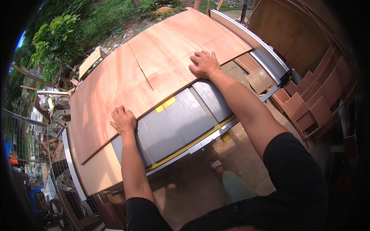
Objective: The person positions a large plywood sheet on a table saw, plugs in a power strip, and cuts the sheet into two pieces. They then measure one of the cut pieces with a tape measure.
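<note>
A large reddish plywood sheet (162, 50) lies across the grey metal top (175, 123) of what looks like a table saw. A dark, narrow crack runs from the middle of the sheet toward its near edge. My left hand (124, 120) rests on the sheet close to that edge, its fingers bent and apart on the surface. Farther right, my right hand (205, 64) lies on top with its fingers spread and its palm by the edge. Between my hands, a yellow insert (165, 104) shows partly from under the sheet.
A yellow measuring strip (189, 145) runs along the machine's front. Wooden side board (102, 171) at left; long metal rail (266, 61) at right. Stacked wooden pieces (308, 107) and a cardboard box (259, 81) stand right. Wire fencing (29, 154) is left, greenery (58, 36) beyond.
</note>
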Demonstrator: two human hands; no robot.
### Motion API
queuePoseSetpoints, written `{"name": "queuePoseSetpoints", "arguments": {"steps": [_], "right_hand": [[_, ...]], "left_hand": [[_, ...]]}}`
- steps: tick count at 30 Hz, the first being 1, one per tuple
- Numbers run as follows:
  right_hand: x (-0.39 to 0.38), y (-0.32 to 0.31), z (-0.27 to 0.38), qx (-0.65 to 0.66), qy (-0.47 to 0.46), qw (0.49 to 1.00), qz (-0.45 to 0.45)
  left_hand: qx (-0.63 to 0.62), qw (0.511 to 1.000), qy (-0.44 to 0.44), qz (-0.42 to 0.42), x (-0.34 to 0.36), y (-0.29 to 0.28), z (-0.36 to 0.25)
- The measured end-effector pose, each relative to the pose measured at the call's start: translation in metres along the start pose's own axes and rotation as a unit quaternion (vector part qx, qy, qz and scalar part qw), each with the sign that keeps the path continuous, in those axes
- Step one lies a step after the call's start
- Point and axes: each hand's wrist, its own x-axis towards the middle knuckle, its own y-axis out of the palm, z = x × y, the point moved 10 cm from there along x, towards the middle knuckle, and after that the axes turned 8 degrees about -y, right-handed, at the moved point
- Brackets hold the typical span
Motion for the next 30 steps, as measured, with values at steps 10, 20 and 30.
{"name": "queuePoseSetpoints", "arguments": {"steps": [10, 20, 30], "right_hand": [[0.035, 0.015, -0.004, -0.018, 0.005, 1.000, -0.006], [0.060, 0.020, 0.003, -0.058, 0.001, 0.998, 0.011], [0.074, 0.030, -0.001, -0.057, 0.008, 0.998, 0.034]], "left_hand": [[0.023, 1.000, 0.007, 0.009, 0.034, 0.011, -0.008], [0.015, 1.000, 0.003, -0.002, 0.062, 0.014, -0.012], [0.049, 0.998, 0.015, 0.023, 0.080, 0.024, -0.014]]}}
